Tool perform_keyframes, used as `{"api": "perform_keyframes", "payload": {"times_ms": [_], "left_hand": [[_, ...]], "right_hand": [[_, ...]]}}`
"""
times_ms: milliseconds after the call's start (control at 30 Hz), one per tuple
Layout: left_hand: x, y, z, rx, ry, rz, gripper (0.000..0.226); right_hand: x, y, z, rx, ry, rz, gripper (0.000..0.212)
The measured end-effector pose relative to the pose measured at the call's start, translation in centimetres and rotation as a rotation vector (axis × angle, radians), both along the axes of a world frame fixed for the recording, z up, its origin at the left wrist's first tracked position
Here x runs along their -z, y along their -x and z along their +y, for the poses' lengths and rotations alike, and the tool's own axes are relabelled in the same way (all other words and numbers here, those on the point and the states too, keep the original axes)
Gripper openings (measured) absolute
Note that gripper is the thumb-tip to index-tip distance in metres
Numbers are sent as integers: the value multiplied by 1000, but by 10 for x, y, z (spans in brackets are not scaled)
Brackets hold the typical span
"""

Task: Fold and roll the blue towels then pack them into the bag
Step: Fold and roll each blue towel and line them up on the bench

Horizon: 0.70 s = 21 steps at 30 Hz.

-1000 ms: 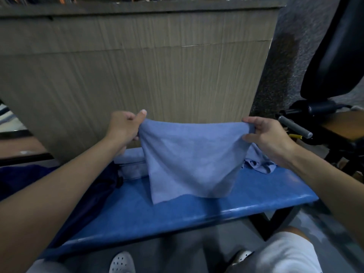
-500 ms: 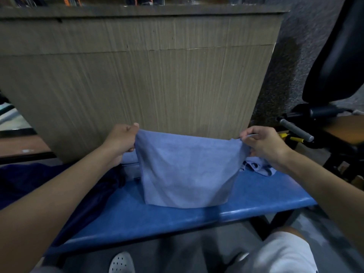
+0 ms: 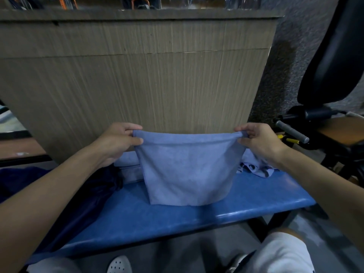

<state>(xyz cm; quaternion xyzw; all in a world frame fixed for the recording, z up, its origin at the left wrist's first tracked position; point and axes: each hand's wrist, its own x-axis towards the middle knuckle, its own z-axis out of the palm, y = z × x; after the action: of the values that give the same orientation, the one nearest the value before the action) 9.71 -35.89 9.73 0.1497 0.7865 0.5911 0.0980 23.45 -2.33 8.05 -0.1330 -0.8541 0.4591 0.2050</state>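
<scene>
Lowered since a second ago, the blue towel (image 3: 187,170) now has its bottom edge touching the bench (image 3: 197,215) and lying nearly straight, where earlier that edge hung slanted above the seat. Both hands have come down with it and sit level with each other.

Fingers (image 3: 136,127) of the left hand (image 3: 118,142) curl over the towel's top left corner, with the thumb pressing from below, so the corner is pinched. The right hand (image 3: 260,142) pinches the top right corner in the same way, fingertips (image 3: 239,128) above and thumb beneath. Between the two hands the top edge is pulled taut, with a narrow band along it that looks turned over.

On the blue padded bench, a pale blue folded towel (image 3: 128,164) lies behind the held one, on the left. A crumpled towel (image 3: 254,168) lies at the right, partly hidden by the right wrist. Dark navy fabric (image 3: 88,194) is heaped on the left end; I cannot tell whether it is the bag. A wood-grain panel (image 3: 137,75) rises just behind the bench, and a black chair (image 3: 334,56) stands at the right.

Both forearms reach forward from the lower corners, wrists nearly straight, backs of the hands up.
</scene>
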Motion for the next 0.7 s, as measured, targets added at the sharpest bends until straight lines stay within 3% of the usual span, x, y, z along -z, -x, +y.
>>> {"api": "perform_keyframes", "payload": {"times_ms": [133, 367, 700], "left_hand": [[-1, 3, -3, -39, 88, 131, 41], [-1, 6, -5, -184, -12, 294, 17], [4, 5, -16, -67, -56, 264, 19]], "right_hand": [[-7, -1, 2, -15, -8, 5, 8], [-15, -6, -5, -2, 69, 63, 10], [-17, -27, -15, 137, 9, 91, 10]]}}
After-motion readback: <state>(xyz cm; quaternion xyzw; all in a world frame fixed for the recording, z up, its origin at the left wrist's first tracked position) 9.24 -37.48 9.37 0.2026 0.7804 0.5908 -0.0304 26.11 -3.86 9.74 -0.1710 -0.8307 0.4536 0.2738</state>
